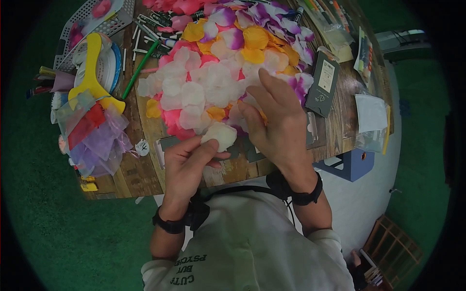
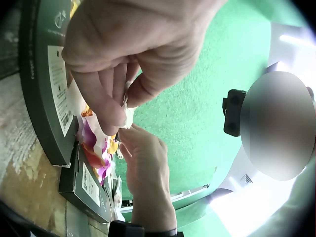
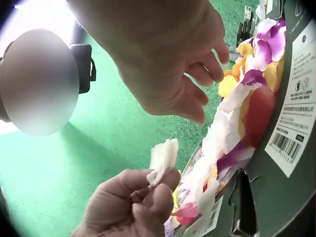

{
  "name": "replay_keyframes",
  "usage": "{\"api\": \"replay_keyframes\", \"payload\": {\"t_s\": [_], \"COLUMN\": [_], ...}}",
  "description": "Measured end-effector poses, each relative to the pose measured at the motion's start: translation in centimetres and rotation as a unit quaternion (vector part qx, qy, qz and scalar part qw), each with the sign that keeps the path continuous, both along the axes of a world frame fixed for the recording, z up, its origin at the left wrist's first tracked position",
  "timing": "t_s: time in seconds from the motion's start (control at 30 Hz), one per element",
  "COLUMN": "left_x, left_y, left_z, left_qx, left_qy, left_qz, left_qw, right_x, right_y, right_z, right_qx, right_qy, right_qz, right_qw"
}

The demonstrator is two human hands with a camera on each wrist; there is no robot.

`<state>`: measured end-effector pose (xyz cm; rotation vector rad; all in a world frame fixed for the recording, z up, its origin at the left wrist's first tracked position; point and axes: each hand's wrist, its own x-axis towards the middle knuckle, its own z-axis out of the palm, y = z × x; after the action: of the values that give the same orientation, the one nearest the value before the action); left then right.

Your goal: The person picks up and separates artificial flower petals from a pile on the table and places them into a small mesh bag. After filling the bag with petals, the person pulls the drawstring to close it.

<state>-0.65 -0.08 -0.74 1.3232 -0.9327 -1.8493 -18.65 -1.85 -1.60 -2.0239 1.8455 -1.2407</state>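
Note:
My left hand (image 1: 186,162) pinches a small bunch of white petals (image 1: 221,137) between thumb and fingers, near the front edge of the table. In the right wrist view the bunch (image 3: 164,157) stands up from the fingertips as thin layers. My right hand (image 1: 284,121) hovers just to the right, its fingers apart and loosely bent with nothing between them. Beneath and beyond both hands spreads a large heap of artificial petals: white petals (image 1: 191,92) in front, orange petals (image 1: 255,41) and purple-and-white petals (image 1: 303,82) behind and to the right.
Dark boxes (image 1: 323,82) with white labels border the heap at right and front. On the left are a yellow Y-shaped piece (image 1: 90,68), mesh bags (image 1: 99,136), a green stick (image 1: 141,69) and a perforated basket (image 1: 124,17). White packets (image 1: 371,114) lie at the right edge.

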Motion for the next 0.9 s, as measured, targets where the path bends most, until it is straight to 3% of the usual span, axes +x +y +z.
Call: {"api": "replay_keyframes", "payload": {"t_s": [0.07,0.3,0.4,0.47,0.6,0.7,0.77,0.9], "left_x": [0.2,0.4,0.5,0.5,0.3,0.1,0.0,-0.1], "left_y": [0.1,0.5,0.3,0.3,0.0,-0.2,-0.2,-0.1], "left_z": [0.0,-0.1,-0.2,-0.2,-0.4,-0.4,-0.5,-0.7], "left_qx": [0.000,0.000,-0.001,0.000,-0.004,-0.003,-0.008,-0.022], "left_qy": [0.005,0.009,0.003,0.008,0.025,0.032,0.027,0.022], "left_qz": [0.003,0.007,0.003,0.015,0.045,0.059,0.070,0.082], "left_qw": [1.000,1.000,1.000,1.000,0.999,0.998,0.997,0.996], "right_x": [-0.2,0.1,-0.1,-0.2,-0.5,-0.2,0.3,1.2], "right_y": [-1.0,-2.8,-3.0,-2.8,-2.1,-0.9,0.1,1.1], "right_z": [0.0,-2.2,-2.3,-1.7,-0.4,0.5,1.4,2.0], "right_qx": [0.015,0.022,-0.027,-0.050,-0.099,-0.059,0.093,0.172], "right_qy": [0.084,0.143,0.078,-0.079,-0.156,-0.196,-0.384,-0.385], "right_qz": [-0.007,-0.005,-0.009,-0.051,-0.067,-0.052,0.000,0.099], "right_qw": [0.996,0.989,0.997,0.994,0.981,0.977,0.919,0.901]}}
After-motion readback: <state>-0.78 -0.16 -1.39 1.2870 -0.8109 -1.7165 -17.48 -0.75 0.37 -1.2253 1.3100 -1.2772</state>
